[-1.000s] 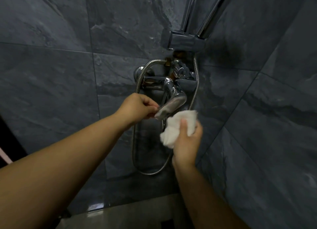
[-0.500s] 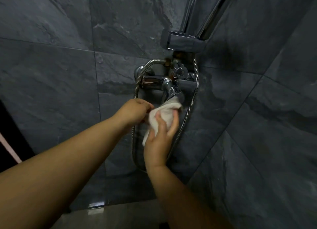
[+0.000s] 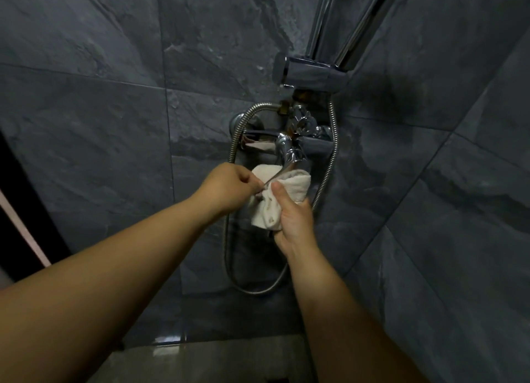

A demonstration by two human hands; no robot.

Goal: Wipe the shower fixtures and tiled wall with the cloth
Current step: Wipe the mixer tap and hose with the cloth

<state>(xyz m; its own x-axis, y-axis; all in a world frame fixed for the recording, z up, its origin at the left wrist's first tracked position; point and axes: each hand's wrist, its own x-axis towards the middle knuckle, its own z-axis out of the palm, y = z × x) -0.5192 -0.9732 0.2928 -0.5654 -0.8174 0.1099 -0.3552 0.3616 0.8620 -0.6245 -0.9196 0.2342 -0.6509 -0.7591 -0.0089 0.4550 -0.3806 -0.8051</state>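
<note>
The dark tiled wall (image 3: 86,124) filled almost all that we saw, with broad bare tile to the left of the fixtures and to their right. At the far left edge stood a dark gap (image 3: 17,210) with a pale strip along it, and a pale ledge (image 3: 200,359) ran under the wall at the bottom. A chrome rail (image 3: 338,18) rose to the top edge from a chrome bracket (image 3: 309,73) above the tap (image 3: 289,150). The metal hose (image 3: 329,167) hung in 1 long loop around the tap, its 2 sides passing close beside our hands and its bottom curving well below them. The white cloth (image 3: 266,216) was bunched around the tap's lever (image 3: 275,176), leaving only a thin sliver of chrome in sight. Our right hand (image 3: 295,219) grasped the cloth from below, thumb pressed on top of it. Our left hand (image 3: 229,187) touched the cloth's left side, its curled fingers pinching the lever's tip.
</note>
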